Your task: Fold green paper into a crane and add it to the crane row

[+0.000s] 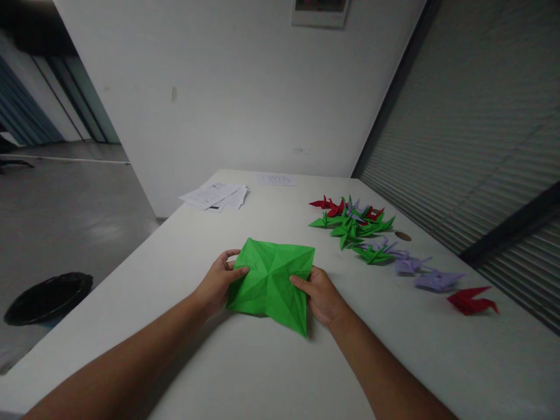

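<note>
A green sheet of origami paper (269, 280), spread out with crossing creases, is held just over the table between both hands. My left hand (221, 279) pinches its left edge, thumb on top and the fingers partly behind it. On the opposite edge, my right hand (321, 294) grips the paper with the thumb on top, its other fingers hidden underneath. The paper's lower right corner droops toward me.
Several folded paper cranes, green (350, 227), purple (437, 280) and red (472, 300), lie along the right side of the white table (210, 373). Printed sheets (214, 195) rest at the far left. Below the left edge stands a black-lined bin (48, 297). Window blinds (472, 134) border the right.
</note>
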The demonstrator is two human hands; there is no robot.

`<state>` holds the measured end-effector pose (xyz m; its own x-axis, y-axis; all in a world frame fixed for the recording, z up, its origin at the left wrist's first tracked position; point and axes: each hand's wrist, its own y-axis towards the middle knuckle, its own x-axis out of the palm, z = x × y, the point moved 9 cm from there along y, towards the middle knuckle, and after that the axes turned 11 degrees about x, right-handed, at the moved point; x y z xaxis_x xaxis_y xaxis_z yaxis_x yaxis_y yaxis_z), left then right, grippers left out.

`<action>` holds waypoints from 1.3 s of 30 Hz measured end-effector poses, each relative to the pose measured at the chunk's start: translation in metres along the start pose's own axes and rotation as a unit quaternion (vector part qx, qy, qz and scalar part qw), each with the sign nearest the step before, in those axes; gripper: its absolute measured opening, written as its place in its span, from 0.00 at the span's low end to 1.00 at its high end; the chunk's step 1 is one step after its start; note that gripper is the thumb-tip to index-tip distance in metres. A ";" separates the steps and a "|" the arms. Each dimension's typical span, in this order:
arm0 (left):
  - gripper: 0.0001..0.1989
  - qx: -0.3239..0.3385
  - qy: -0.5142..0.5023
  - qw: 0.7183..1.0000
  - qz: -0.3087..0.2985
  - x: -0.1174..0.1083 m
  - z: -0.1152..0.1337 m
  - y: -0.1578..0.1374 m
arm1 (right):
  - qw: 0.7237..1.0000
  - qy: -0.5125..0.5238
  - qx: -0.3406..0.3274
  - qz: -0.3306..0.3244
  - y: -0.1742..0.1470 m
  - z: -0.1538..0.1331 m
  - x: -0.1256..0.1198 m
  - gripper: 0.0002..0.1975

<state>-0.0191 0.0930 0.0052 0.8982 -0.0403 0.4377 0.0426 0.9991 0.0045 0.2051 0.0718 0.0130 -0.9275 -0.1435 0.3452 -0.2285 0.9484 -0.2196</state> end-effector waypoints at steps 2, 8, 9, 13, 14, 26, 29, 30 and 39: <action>0.32 -0.012 -0.001 1.000 -0.014 0.000 -0.002 0.001 | 1.000 -0.011 -0.005 0.002 0.001 -0.001 -0.003 0.24; 0.22 -0.015 0.003 0.998 -0.057 0.004 -0.001 0.000 | 0.999 -0.030 0.007 -0.028 0.001 -0.004 -0.007 0.22; 0.21 -0.016 0.002 0.998 -0.067 0.004 -0.001 0.000 | 0.999 -0.033 0.009 -0.036 0.001 -0.004 -0.007 0.21; 0.21 -0.016 0.013 0.995 -0.098 0.003 0.000 0.001 | 0.999 -0.036 0.013 -0.030 0.003 -0.004 -0.012 0.20; 0.21 -0.016 0.017 0.994 -0.107 0.003 0.001 0.001 | 0.999 -0.034 0.014 -0.024 0.003 -0.004 -0.014 0.20; 0.21 -0.074 -0.077 0.975 -0.192 0.042 0.000 -0.024 | 0.992 0.031 0.056 -0.106 -0.008 0.006 0.012 0.20; 0.22 -0.076 -0.116 0.969 -0.204 0.045 -0.001 -0.028 | 0.987 0.066 0.063 -0.133 -0.011 0.007 0.020 0.22; 0.22 -0.075 -0.129 0.967 -0.207 0.046 -0.001 -0.028 | 0.985 0.076 0.064 -0.142 -0.012 0.007 0.022 0.23; 0.20 -0.068 -0.177 0.958 -0.216 0.047 0.002 -0.029 | 0.976 0.136 0.067 -0.154 -0.009 0.015 0.032 0.19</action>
<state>0.0211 0.0622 0.0272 0.5806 -0.4174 0.6991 0.4543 0.8786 0.1473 0.1728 0.0547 0.0121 -0.6992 -0.3186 0.6400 -0.5382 0.8239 -0.1778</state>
